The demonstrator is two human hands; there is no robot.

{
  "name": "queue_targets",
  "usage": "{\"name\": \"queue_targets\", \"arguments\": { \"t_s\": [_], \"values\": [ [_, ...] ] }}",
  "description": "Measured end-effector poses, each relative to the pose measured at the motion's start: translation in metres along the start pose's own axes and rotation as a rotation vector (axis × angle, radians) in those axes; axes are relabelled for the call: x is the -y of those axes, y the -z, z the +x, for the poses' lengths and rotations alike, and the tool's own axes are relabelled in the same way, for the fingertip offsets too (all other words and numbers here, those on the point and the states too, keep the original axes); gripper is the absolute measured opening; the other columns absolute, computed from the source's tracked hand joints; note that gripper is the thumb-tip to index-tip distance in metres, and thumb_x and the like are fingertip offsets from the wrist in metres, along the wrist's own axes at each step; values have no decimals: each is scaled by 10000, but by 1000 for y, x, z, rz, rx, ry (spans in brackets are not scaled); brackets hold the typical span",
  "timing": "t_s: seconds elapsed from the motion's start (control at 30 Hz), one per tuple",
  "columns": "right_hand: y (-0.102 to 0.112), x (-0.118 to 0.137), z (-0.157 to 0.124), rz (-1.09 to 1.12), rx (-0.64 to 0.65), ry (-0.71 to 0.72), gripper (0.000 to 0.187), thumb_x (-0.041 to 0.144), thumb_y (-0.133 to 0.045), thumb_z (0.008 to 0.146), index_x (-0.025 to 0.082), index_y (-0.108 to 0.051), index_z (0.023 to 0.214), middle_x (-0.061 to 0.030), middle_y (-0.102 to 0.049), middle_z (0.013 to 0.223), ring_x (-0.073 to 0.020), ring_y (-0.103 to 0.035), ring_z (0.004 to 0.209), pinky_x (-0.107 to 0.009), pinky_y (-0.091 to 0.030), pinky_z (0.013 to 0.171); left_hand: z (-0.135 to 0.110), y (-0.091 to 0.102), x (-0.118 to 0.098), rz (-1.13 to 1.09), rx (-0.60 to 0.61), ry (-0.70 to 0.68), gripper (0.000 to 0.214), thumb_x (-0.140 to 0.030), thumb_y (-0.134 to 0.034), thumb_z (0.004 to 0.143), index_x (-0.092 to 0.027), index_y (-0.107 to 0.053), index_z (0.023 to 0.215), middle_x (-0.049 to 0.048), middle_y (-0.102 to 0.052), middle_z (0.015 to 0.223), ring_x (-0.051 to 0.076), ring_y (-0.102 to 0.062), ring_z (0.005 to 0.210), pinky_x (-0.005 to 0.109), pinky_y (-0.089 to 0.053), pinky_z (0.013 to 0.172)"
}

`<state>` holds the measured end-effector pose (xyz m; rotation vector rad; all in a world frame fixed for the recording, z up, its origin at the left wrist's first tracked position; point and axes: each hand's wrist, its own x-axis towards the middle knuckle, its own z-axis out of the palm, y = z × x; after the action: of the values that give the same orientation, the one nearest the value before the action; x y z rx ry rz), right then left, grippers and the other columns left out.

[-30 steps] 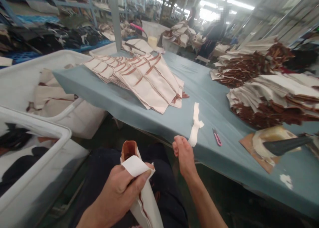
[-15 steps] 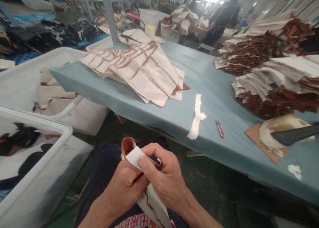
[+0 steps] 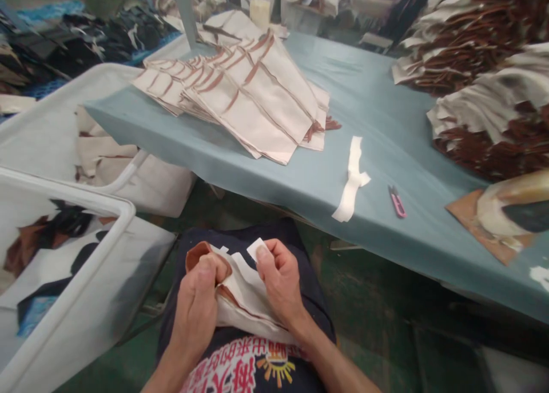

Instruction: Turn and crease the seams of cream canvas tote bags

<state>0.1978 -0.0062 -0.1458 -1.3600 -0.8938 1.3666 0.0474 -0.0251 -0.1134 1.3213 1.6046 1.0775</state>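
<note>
A cream fabric piece with a brown inner side (image 3: pixel 246 281) lies across my lap, its brown end curled open at the left. My left hand (image 3: pixel 199 293) is closed on that brown end, fingers wrapped over its edge. Just to the right, my right hand (image 3: pixel 281 276) pinches a small white strip (image 3: pixel 256 249) between thumb and fingers, over the other part of the fabric. A little white tab shows at the fabric's upper edge between the hands.
On the blue-covered table (image 3: pixel 317 193) lie a stack of cream pieces (image 3: pixel 253 101), white tape (image 3: pixel 352 181), pink thread snips (image 3: pixel 397 202) and a tape dispenser (image 3: pixel 497 221). Brown-and-cream piles (image 3: pixel 493 118) rise at the right. White bins (image 3: pixel 128 210) stand at my left.
My hands have moved apart; the right has gone right with the white strip, the left to the left with the brown end. The view has tilted down slightly.
</note>
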Motion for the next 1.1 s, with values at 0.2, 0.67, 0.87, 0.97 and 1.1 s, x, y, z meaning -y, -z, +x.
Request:
{"name": "queue_targets", "arguments": {
  "t_s": [0.2, 0.67, 0.87, 0.97, 1.1],
  "values": [
    [2, -44, -22, -39, 25, -91, 366, 555, -695, 962, 229, -657, 800, 54, -527, 621, -137, -397, 560, -264, -323, 530, -18, 26, 23, 80, 150, 106, 789, -847, -287, 1093, -241, -560, 668, 2, -584, 591, 184, -519, 550, 287, -431, 522],
    [21, 14, -31, -200, 162, 161, 238, 401, -709, 942, 194, -726, 827, 40, -638, 652, -100, -468, 540, -236, -349, 525, -23, 56, 3, 184, 417, 128, 407, -524, -651, 1008, -205, -775, 788, 27, -757, 734, 210, -680, 678, 260, -545, 624],
    [28, 80, -39, -335, 188, 340, 205, 269, -691, 959, 196, -706, 768, 53, -647, 630, -73, -464, 513, -206, -337, 489, 1, 44, -26, 110, 358, 15, 345, -470, -680, 983, -197, -811, 817, 3, -685, 691, 166, -595, 613, 230, -465, 542],
    [26, 95, -44, -415, 209, 347, 194, 249, -681, 970, 188, -724, 791, 49, -661, 636, -70, -470, 512, -202, -329, 475, 9, 41, -35, 84, 392, -72, 336, -436, -657, 1022, -207, -815, 834, -12, -674, 689, 151, -580, 600, 224, -448, 537],
    [21, 104, -47, -455, 149, 389, 180, 257, -685, 989, 193, -734, 827, 53, -669, 630, -67, -487, 498, -201, -326, 469, 18, 35, -45, 75, 416, -182, 321, -345, -606, 1037, -215, -774, 797, -5, -726, 734, 164, -645, 667, 234, -488, 595]
  ]
}}
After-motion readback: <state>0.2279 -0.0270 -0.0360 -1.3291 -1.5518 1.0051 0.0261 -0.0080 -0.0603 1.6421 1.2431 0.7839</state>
